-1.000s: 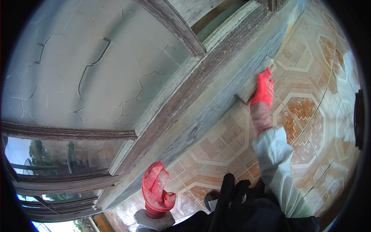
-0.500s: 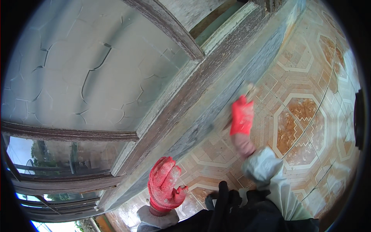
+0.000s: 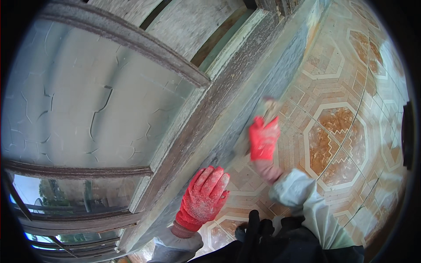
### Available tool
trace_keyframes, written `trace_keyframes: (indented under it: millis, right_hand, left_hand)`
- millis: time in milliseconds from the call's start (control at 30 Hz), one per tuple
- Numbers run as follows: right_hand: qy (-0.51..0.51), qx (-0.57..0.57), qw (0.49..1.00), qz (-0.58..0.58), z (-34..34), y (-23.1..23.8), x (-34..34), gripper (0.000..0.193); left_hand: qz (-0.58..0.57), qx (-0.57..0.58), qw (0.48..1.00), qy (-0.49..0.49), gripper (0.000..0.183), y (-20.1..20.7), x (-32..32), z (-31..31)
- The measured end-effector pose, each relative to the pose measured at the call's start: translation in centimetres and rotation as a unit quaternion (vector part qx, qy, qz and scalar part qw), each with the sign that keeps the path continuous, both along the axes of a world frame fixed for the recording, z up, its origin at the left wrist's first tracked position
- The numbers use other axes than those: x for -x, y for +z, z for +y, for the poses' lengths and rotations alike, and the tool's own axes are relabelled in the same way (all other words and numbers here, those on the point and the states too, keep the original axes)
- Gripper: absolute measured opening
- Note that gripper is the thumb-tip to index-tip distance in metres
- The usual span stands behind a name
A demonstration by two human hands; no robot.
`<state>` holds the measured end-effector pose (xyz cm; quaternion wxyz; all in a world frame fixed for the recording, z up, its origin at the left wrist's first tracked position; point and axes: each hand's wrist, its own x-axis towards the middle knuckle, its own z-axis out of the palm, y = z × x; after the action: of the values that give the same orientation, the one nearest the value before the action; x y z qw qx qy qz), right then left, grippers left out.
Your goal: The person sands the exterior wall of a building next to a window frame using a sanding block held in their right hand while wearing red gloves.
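Note:
My left hand (image 3: 202, 199), in a dusty red glove, is spread flat at the blue-grey low wall (image 3: 245, 125) below the window. Its fingers are stretched out and hold nothing. Farther forward and to the right, my right hand (image 3: 264, 138), gloved in red, is closed around a pale, wooden-looking tool (image 3: 272, 108). Motion blurs the tool, so its exact kind does not show. It sticks out past the fingers beside the wall, over the tiled floor; I cannot tell whether it touches the wall.
A worn wooden window frame (image 3: 219, 94) with peeling paint runs along the left above the wall. It holds patterned frosted glass (image 3: 109, 105) and slanted clear panes (image 3: 74, 193). Brown and beige patterned tiles (image 3: 335, 140) cover the floor at right.
My left hand has moved up and right, turning its back into view, its fingers now flat at the wall. My right hand and the tool have shifted slightly left. The view has shifted a little.

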<state>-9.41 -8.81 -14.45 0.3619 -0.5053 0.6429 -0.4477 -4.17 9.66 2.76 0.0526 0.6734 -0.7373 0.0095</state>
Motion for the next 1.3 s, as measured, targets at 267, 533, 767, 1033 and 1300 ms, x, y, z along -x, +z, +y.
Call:
trace_keyframes:
  millis: [267, 533, 767, 1033, 1300]
  right_hand:
    - [-0.089, -0.168, 0.96, -0.206, -14.5, 4.2, 4.2, 0.065]
    - [0.038, 0.04, 0.993, -0.103, -4.6, 2.1, 2.5, 0.096]
    - [-0.109, -0.216, 0.947, -0.213, -28.0, 0.8, 8.6, 0.076]
    - [0.052, -0.1, 0.98, -0.166, -4.6, 2.7, 2.8, 0.084]
    - [-0.074, -0.082, 0.946, -0.305, -26.5, 1.8, 8.4, 0.064]
  left_hand:
    - [-0.147, -0.069, 0.979, -0.123, 0.049, -0.6, -3.0, -5.8]
    - [-0.204, -0.054, 0.963, -0.168, 0.049, -1.9, -4.6, -11.8]
    - [-0.155, -0.046, 0.976, -0.149, 0.05, -2.3, -3.2, -12.8]
    - [-0.177, -0.061, 0.971, -0.15, 0.048, -1.8, -4.2, -12.5]
    - [-0.153, -0.073, 0.974, -0.153, 0.048, -2.1, -3.5, -12.7]
